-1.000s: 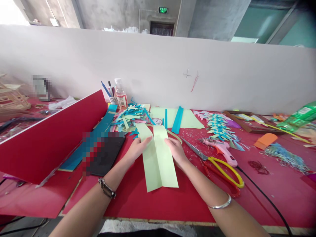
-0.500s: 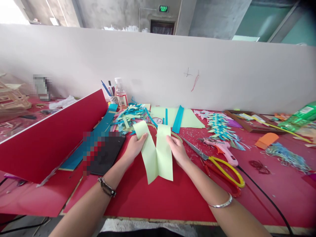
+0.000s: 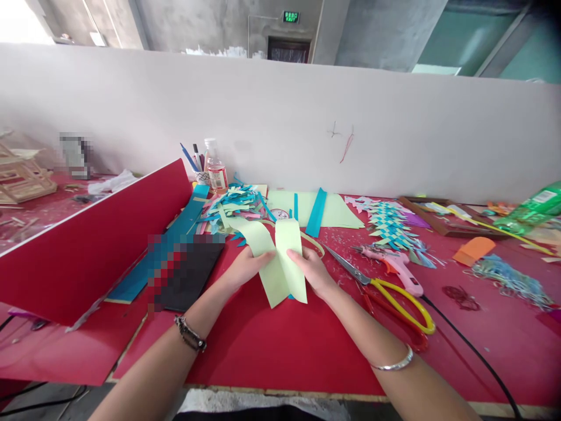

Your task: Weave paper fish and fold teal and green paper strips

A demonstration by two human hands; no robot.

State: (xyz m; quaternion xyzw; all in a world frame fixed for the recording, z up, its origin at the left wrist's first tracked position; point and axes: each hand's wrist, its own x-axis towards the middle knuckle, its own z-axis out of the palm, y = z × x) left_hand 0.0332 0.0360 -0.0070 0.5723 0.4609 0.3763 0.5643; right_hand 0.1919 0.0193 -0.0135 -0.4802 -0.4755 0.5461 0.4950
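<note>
Between my hands is a pale green paper sheet [image 3: 274, 278], creased down its lower middle and split into two strips at the top. My left hand [image 3: 250, 266] pinches the left strip, thumb on the front face. My right hand [image 3: 310, 269] grips the right strip the same way, its other fingers behind the paper. A bit of blue shows under the sheet's lower edge. Close to the right of my right hand lie scissors [image 3: 366, 280] with yellow and red handles, blades partly apart. Behind the sheet is a heap of blue, green and pink paper strips [image 3: 239, 204].
A pink glue gun [image 3: 397, 263] with a black cord lies beyond the scissors. A woven blue-green paper piece [image 3: 388, 222] is behind it. At left stand a red board [image 3: 100, 240] and a dark flat object [image 3: 193, 275]. A plastic bottle [image 3: 216, 169] stands at the back.
My hands have shifted lower on the paper and nearer each other. The left strip now bends over to the left, and the sheet's lower edge has risen slightly.
</note>
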